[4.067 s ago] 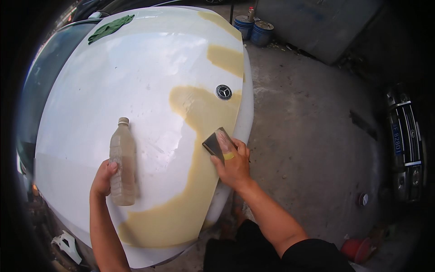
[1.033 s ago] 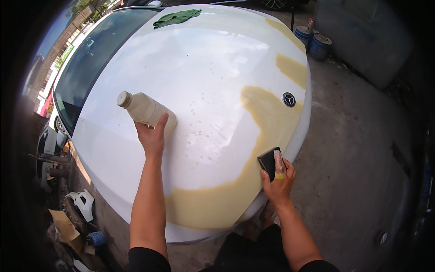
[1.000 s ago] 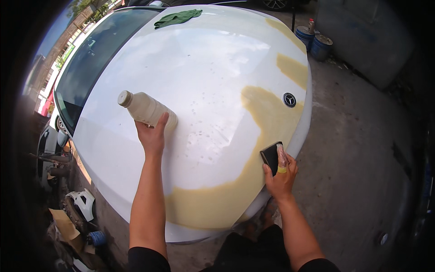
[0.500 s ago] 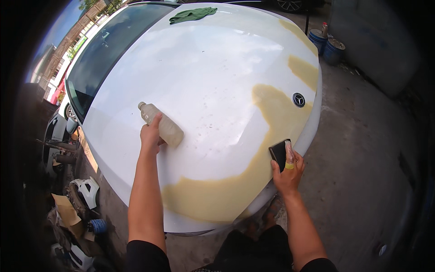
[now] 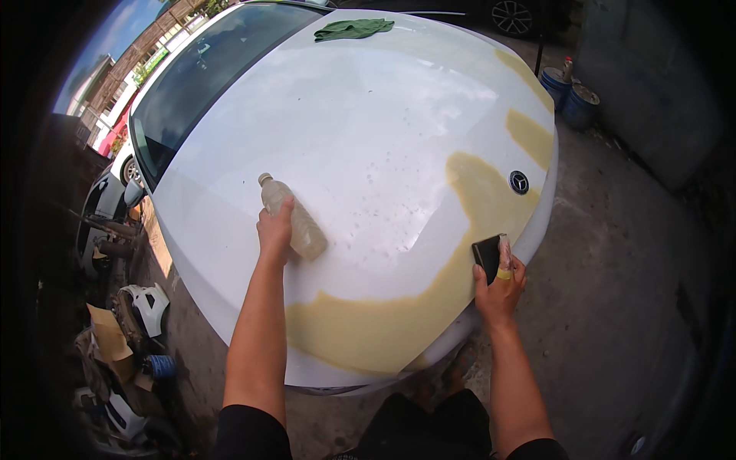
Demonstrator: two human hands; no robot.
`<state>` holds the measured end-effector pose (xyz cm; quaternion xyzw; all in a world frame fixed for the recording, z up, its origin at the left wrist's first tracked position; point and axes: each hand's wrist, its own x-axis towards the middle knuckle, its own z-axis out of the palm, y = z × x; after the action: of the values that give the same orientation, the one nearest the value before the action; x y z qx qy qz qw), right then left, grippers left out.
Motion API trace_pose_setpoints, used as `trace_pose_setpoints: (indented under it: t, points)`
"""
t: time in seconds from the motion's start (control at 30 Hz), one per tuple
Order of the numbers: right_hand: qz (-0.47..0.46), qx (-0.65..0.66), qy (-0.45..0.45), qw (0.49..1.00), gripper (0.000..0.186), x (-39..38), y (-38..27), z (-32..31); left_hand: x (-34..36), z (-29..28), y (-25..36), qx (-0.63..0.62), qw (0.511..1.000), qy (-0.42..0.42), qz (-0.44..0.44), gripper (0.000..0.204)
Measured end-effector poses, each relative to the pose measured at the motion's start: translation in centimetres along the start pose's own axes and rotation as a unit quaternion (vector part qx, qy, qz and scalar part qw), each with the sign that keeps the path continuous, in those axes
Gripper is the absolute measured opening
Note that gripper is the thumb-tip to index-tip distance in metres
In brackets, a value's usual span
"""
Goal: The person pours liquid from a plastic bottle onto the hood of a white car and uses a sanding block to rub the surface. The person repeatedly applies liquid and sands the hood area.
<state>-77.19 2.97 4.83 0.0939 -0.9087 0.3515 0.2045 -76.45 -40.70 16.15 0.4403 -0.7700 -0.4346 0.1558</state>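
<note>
A cloudy plastic bottle (image 5: 308, 234) lies tilted over the white car hood (image 5: 368, 245), its cap pointing to the far left. My left hand (image 5: 276, 232) is wrapped around its side, and I cannot tell whether the bottle touches the hood. At the hood's front right edge, my right hand (image 5: 502, 291) grips a black sanding block (image 5: 486, 259) on a yellowish sanded patch (image 5: 360, 333). One right finger has a clear wrapping with a yellow band. Water drops and specks dot the hood's middle.
A green cloth (image 5: 354, 29) lies on the hood's far side, near the windshield (image 5: 222, 77). A round emblem (image 5: 519, 182) sits at the hood's front. Blue buckets (image 5: 580, 106) stand by the wall at the far right. Car parts and cardboard (image 5: 110, 332) lie on the ground at left.
The whole view has shifted, so the hood appears farther right. Both hands keep their holds on the bottle and the sanding block, with little visible movement over the hood.
</note>
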Motion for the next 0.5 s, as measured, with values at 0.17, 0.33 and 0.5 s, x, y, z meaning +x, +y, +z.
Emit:
trace_pose_setpoints:
  t: [0.17, 0.33, 0.5]
  points:
    - [0.061, -0.001, 0.049, 0.997, 0.081, 7.3, 5.5, -1.6, -1.5, 1.4, 0.9, -0.002, 1.0, -0.013, 0.001, 0.101]
    - [0.059, 0.057, 0.096, 0.992, 0.08, -1.1, 6.5, -4.3, -2.3, 0.5, 0.1, -0.01, 1.0, 0.008, -0.004, 0.106]
    - [0.099, 0.032, 0.043, 0.994, 0.081, -8.0, 8.0, -8.0, -2.6, 0.1, -0.6, -0.004, 1.0, 0.015, 0.016, 0.107]
